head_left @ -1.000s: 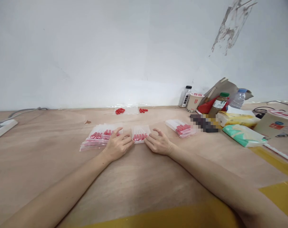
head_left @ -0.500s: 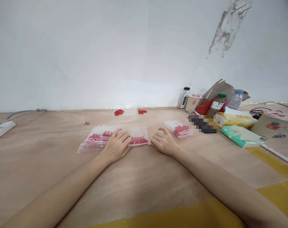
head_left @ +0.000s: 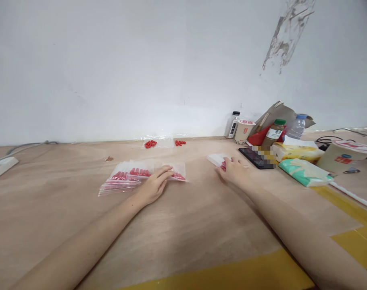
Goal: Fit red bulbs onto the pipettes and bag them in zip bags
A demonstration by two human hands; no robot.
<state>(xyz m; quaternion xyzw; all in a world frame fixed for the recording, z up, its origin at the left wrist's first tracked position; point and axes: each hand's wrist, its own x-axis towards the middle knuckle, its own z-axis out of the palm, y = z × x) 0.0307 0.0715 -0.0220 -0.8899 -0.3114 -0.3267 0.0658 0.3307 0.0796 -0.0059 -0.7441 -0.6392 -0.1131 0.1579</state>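
My left hand (head_left: pixel 155 186) lies with its fingers stretched out over a small clear plastic bag (head_left: pixel 181 168) of red capsule-like pieces, partly hiding it. Left of that hand is a fanned stack of similar bags (head_left: pixel 118 183), each showing a row of red pieces near the lower edge. My right hand (head_left: pixel 234 172) rests on another pile of such bags (head_left: pixel 215 159). Its fingers are apart and slightly bent over the pile, covering most of the red pieces there.
Loose red pieces (head_left: pixel 150 143) lie on clear plastic by the wall. To the right stand a phone (head_left: pixel 253 157), a paper cup (head_left: pixel 244 132), several bottles, tissue packs (head_left: pixel 304 172) and a larger cup (head_left: pixel 342 159). A power strip (head_left: pixel 3 167) sits at the far left.
My right hand has moved right, from beside the middle bag onto the right pile. My left hand's fingers have straightened and reach further right across the middle bag.
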